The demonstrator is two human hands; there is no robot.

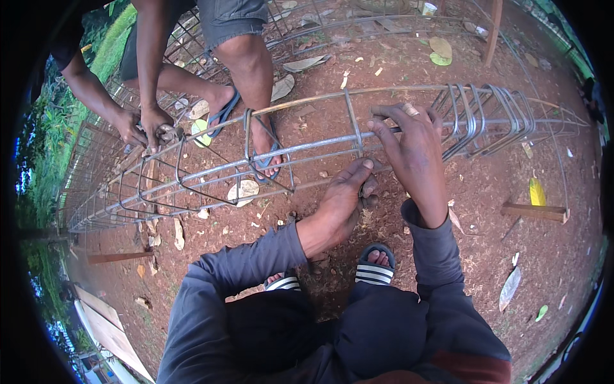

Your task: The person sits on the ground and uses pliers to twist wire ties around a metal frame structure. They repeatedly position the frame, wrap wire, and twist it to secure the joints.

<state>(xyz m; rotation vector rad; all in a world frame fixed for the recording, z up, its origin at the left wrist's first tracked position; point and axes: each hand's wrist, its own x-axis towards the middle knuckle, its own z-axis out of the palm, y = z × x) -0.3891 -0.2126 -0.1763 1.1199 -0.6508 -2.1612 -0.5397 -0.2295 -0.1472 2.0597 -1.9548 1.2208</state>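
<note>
A long rebar cage (307, 146) of steel bars and bent stirrups runs across in front of me. My left hand (342, 201) is closed at the near lower bar, its thumb on top beside the foot of a stirrup (352, 118). My right hand (412, 137) is bent over the middle bar, just right of that stirrup, with thumb and fingers curled toward it. What lies between its fingertips is too small to make out. Several loose stirrups (473, 115) are bunched on the bars to the right of my right hand.
At the upper left, a co-worker's hands (150, 128) work at the cage, with sandalled feet (265, 150) behind it. Wooden pieces (537, 211) stand at right and left (118, 257). Another steel mesh (192, 32) lies behind. Dry leaves (510, 288) dot the earth.
</note>
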